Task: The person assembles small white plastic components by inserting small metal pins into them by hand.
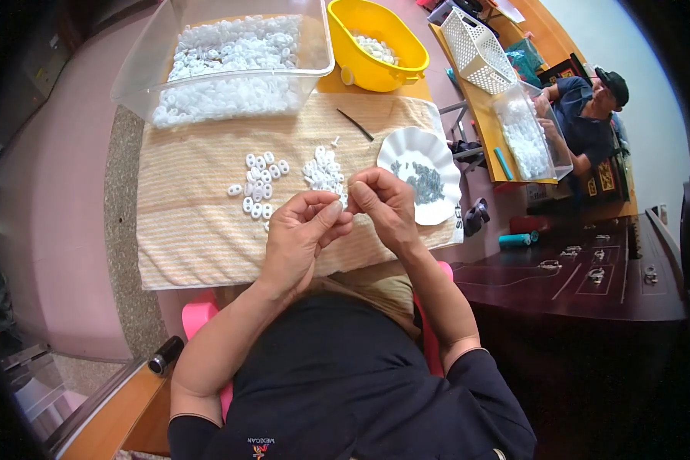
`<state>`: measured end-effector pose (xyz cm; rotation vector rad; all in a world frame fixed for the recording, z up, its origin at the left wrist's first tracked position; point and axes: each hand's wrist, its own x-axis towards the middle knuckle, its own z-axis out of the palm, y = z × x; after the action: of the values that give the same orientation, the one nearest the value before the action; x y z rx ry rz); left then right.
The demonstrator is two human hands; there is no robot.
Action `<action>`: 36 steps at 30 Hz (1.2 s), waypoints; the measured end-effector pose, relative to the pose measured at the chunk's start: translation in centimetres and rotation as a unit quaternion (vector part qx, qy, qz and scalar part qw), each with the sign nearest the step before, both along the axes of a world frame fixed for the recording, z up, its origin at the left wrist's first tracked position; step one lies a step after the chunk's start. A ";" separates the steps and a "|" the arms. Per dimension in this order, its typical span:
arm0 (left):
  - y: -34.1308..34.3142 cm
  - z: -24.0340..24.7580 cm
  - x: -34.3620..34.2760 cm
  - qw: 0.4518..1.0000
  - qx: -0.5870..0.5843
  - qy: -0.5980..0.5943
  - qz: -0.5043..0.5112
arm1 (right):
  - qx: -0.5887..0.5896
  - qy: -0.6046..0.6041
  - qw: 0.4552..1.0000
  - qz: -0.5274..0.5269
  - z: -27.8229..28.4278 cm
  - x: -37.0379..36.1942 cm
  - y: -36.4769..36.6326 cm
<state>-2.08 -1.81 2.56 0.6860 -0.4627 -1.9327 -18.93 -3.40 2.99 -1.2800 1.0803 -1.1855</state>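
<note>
Above the front part of a striped towel [184,222], my left hand [303,234] and my right hand [385,205] meet, fingertips close together. Each is closed in a pinch; whatever lies between the fingers is too small and covered to make out. Just beyond them is a heap of small white plastic pieces [323,170]. To its left, flat white oval pieces with two holes [257,182] lie scattered. Right of my right hand stands a white fluted dish [438,205] holding many tiny dark grey bits [425,184]. A thin black stick-like tool [355,124] rests farther back.
A clear plastic bin [314,74] full of white oval pieces stands at the back left, beside a yellow tub [376,73] with white pieces inside. Off to the right, a person [583,115] sits at another table with a clear bin [561,159] and a white basket [475,54].
</note>
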 end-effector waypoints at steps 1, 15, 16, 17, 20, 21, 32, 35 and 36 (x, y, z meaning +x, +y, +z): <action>-0.1 -0.1 -0.1 1.000 0.004 0.007 -0.001 | -0.006 0.000 1.000 0.000 -0.2 0.2 0.0; -1.7 -0.2 1.2 0.988 -0.053 -0.124 0.081 | -0.038 -0.024 0.993 -0.109 -0.5 -2.2 -0.7; -1.7 -0.2 1.2 0.987 -0.052 -0.126 0.080 | -0.045 -0.022 0.993 -0.104 -0.5 -2.3 -0.6; -1.7 -0.1 1.2 0.984 -0.066 -0.138 0.095 | -0.044 -0.023 0.993 -0.105 -0.5 -2.4 -0.6; -1.7 -0.1 1.2 0.975 -0.093 -0.164 0.114 | -0.046 -0.005 0.993 -0.107 -0.3 -2.7 -0.4; -1.7 -0.1 1.2 0.971 -0.107 -0.177 0.119 | -0.048 -0.003 0.993 -0.112 -0.3 -2.7 -0.4; -2.6 -0.1 2.2 0.889 -0.228 -0.381 0.106 | -0.060 -0.003 0.989 -0.132 0.0 -2.6 -0.3; -2.8 0.0 2.4 0.848 -0.264 -0.450 0.092 | -0.064 0.006 0.988 -0.143 0.0 -2.8 -0.2; -2.8 0.1 2.5 0.824 -0.282 -0.485 0.078 | -0.069 0.002 0.988 -0.139 0.0 -2.8 -0.2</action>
<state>0.43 -4.59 2.66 1.2207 -1.4798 -1.0534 -21.72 -3.62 3.03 -1.2642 1.2278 -1.4888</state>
